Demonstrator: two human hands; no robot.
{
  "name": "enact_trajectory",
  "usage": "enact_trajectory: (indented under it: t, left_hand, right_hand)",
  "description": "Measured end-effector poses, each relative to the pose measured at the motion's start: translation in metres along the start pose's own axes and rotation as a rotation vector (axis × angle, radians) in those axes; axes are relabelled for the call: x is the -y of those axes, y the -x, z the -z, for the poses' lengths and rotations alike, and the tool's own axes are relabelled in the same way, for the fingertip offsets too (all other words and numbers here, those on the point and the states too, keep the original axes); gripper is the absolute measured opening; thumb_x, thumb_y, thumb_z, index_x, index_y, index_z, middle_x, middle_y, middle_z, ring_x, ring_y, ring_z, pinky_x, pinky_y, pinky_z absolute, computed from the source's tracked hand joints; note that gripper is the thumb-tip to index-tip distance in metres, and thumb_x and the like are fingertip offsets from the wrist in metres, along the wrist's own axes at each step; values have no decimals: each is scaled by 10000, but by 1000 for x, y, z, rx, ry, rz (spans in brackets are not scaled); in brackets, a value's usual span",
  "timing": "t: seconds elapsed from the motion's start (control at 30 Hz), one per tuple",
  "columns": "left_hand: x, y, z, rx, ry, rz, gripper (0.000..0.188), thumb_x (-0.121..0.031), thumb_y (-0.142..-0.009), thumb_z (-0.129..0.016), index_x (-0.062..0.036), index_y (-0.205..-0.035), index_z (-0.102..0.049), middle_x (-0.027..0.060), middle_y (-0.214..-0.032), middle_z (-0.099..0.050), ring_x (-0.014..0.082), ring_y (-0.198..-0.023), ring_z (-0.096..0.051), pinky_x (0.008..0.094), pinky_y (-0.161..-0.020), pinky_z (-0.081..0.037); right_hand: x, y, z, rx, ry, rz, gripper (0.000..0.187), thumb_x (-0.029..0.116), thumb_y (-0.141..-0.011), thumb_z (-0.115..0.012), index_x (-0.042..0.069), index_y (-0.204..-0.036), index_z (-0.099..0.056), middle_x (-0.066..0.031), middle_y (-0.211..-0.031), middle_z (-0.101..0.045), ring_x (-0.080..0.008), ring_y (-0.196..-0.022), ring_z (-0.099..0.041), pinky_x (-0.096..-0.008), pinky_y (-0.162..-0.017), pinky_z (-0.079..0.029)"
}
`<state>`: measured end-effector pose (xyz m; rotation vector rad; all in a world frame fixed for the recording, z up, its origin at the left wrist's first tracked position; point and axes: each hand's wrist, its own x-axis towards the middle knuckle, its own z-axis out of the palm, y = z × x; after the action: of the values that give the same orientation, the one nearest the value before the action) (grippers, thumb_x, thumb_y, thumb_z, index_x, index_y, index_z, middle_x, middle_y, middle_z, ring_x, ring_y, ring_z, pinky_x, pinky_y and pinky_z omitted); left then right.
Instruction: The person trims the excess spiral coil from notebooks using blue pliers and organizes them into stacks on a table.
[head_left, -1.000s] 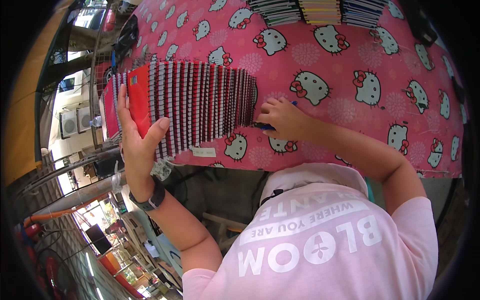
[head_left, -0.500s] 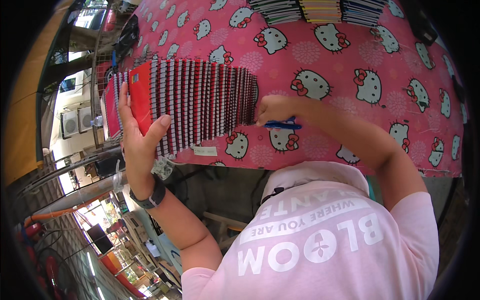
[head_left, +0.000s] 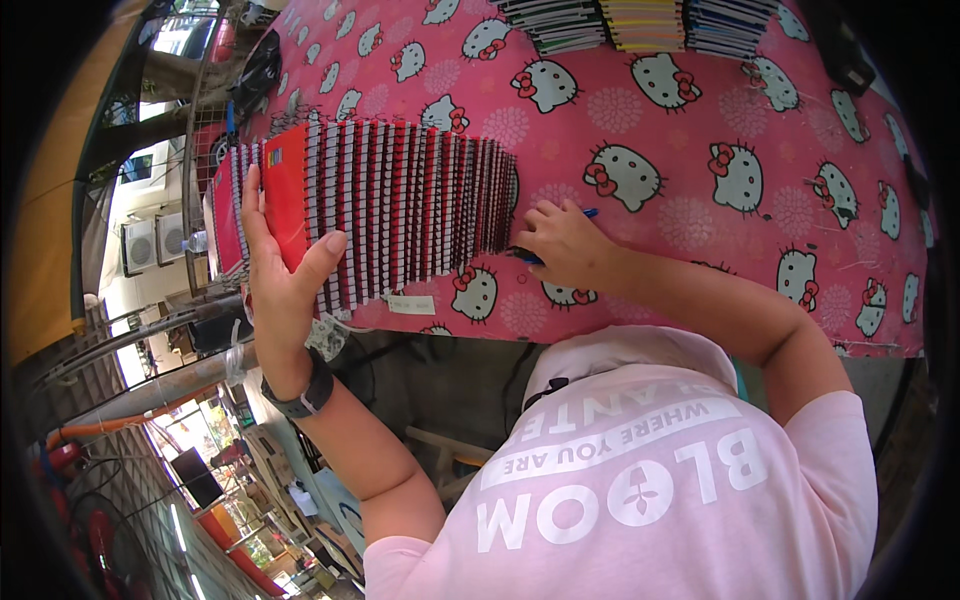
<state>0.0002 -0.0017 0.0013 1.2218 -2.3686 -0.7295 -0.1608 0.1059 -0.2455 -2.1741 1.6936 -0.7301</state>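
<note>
A long row of red spiral-bound notebooks (head_left: 400, 205) stands packed on the table, black wire bindings facing up. At its left end, my left hand (head_left: 280, 265) lies against the red front cover (head_left: 287, 175), fingers stretched out and thumb spread over the bindings. My right hand (head_left: 565, 245) is at the row's right end, fingers curled over a blue-handled hand tool, possibly pliers. One blue handle end (head_left: 590, 212) shows beyond the fingers; the rest is mostly hidden under the hand. A dark watch (head_left: 305, 392) is on my left wrist.
Pink cartoon-print cloth (head_left: 690, 215) covers the table. Stacked notebooks with green, yellow and blue edges (head_left: 645, 25) lie at the far side. Behind my left hand are pink notebooks (head_left: 228, 215). A small white label (head_left: 411, 304) lies near the front edge.
My right hand has turned and opened out from a tight fist, now covering more of the blue tool, which has rotated. My left hand stays on the notebooks.
</note>
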Motion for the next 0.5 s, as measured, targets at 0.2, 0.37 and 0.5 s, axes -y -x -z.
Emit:
enact_trajectory:
  t: [0.2, 0.37, 0.5]
  left_hand:
    - [-5, 1, -3, -6, 50, 33, 924, -269, -693, -693, -10, -1416, -180, 193, -1376, -330, 237, -1215, -399, 341, -1026, -301]
    - [-5, 2, -3, -12, 59, 28, 924, -260, -692, -692, -8, -1416, -176, 193, -1373, -331, 237, -1210, -403, 344, -1022, -308]
    - [-5, 1, -2, 0, 22, 17, 922, -253, -694, -690, -6, -1416, -171, 194, -1373, -331, 235, -1211, -402, 343, -1020, -311]
  right_hand:
    - [-7, -3, -4, 12, -20, 15, 239, 248, -659, -697, 112, -848, -647, -59, -887, -554, -221, -938, -521, -385, -683, -431]
    - [-8, -7, 1, 118, -54, -20, 305, 243, -650, -715, 125, -921, -638, -62, -920, -528, -221, -969, -500, -379, -718, -411]
    - [-5, -8, -5, 48, -45, 34, 248, 225, -660, -686, 98, -870, -651, -69, -863, -573, -230, -917, -547, -390, -683, -445]
